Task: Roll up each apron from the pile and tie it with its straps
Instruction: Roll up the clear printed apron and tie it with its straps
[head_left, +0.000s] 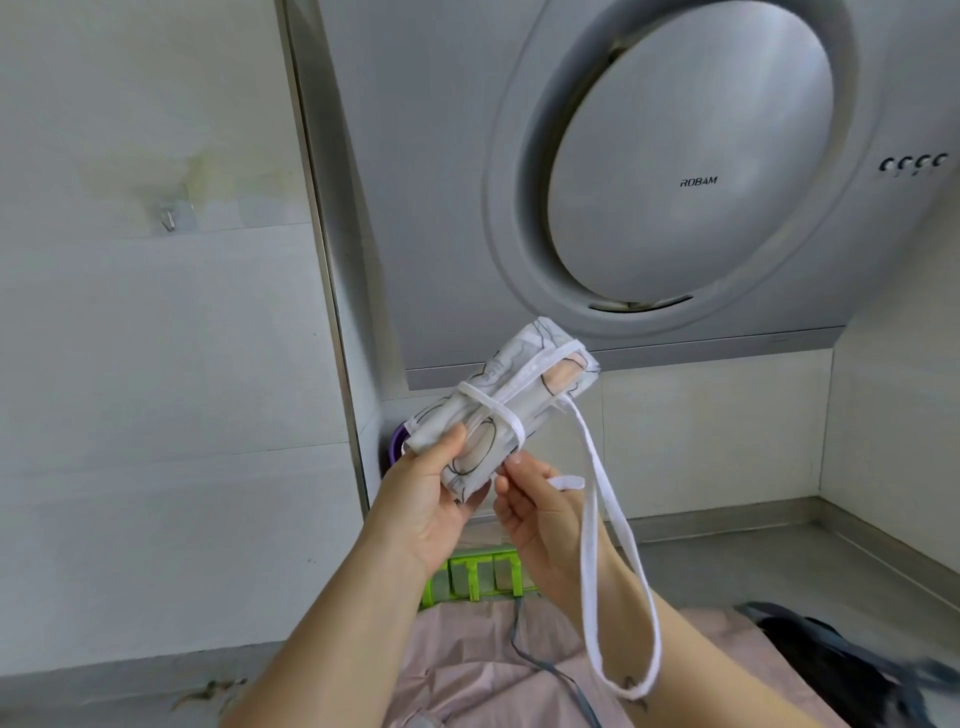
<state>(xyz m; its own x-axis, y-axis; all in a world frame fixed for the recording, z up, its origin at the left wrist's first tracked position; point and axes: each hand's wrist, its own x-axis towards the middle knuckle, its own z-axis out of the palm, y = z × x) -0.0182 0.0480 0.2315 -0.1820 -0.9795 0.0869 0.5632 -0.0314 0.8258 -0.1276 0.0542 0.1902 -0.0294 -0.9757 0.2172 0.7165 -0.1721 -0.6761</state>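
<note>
A rolled-up white apron (524, 387) with a printed pattern is held up in the air in front of a range hood. My left hand (423, 501) grips its lower end, thumb on top. A white strap (501, 413) is wound around the middle of the roll. My right hand (535, 506) pinches the strap's end just under the roll. A long white strap loop (621, 571) hangs down from the roll over my right forearm. Below my arms a pink apron (483, 670) lies spread on the counter, and a dark apron (852, 660) lies to its right.
A grey range hood (691, 171) fills the wall behind the roll. A green rack (475, 574) stands on the steel counter (753, 551) under my hands, with a purple object (397, 441) behind it. Tiled wall with a hook (169, 218) is on the left.
</note>
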